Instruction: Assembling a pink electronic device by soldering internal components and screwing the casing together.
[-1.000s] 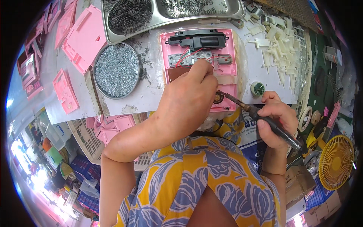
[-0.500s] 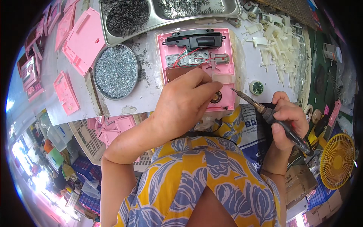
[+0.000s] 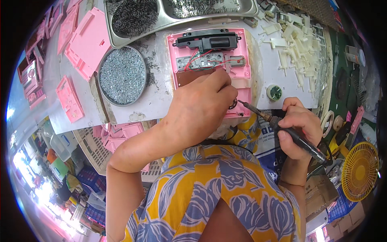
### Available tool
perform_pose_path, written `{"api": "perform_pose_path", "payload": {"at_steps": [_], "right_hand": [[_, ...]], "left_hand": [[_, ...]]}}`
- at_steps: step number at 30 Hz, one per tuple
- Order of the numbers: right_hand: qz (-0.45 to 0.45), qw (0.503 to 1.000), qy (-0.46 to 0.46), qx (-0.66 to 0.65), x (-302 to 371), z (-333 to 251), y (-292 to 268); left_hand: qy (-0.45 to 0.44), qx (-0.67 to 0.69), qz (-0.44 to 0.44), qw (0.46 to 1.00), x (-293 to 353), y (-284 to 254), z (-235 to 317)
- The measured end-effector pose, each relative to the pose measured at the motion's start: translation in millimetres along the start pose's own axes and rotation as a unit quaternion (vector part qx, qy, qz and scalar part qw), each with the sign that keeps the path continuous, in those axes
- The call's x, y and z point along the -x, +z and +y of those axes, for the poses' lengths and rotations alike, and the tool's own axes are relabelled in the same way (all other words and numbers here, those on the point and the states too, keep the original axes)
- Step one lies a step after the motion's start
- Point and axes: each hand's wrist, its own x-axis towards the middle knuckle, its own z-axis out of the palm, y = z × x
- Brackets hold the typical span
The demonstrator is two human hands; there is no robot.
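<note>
An open pink plastic housing lies on the worktable, holding a black plastic module, a grey metal plate with red and green wires, and a brown board. My left hand reaches over the housing with fingers pinched together; what they hold is hidden. In my right hand is a soldering iron. Its tip points left, close to the left fingertips and a small dark round part, mostly covered by my left hand. Whether the tip touches that part, I cannot tell.
Left of the housing stands a round tin of screws. A metal tray with springs sits at the back. White plastic parts are heaped at right, near a small round container. Pink panels lie at left.
The soldering iron has moved slightly left and down, its tip now nearer the left fingertips. My left hand has shifted a little, now covering more of the dark round part.
</note>
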Motion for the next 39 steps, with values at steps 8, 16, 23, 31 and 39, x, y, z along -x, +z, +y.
{"api": "perform_pose_path", "payload": {"at_steps": [8,16,23,31,39], "right_hand": [[-0.010,1.000,0.002,0.011,-4,1,4],[0.012,1.000,0.007,0.008,-1,-2,0],[0.357,0.933,0.000,-0.050,77,-10,-104],[0.634,0.762,0.028,0.131,143,-22,-218],[0.577,0.798,0.163,0.065,103,55,-268]], "left_hand": [[0.003,-0.011,0.000,1.000,0,1,1],[0.011,-0.009,-0.001,1.000,1,-1,-1],[0.019,0.001,-0.010,1.000,-2,-3,0],[0.039,-0.016,0.024,0.999,-15,3,15],[0.007,-0.050,0.023,0.998,-11,-5,16]]}}
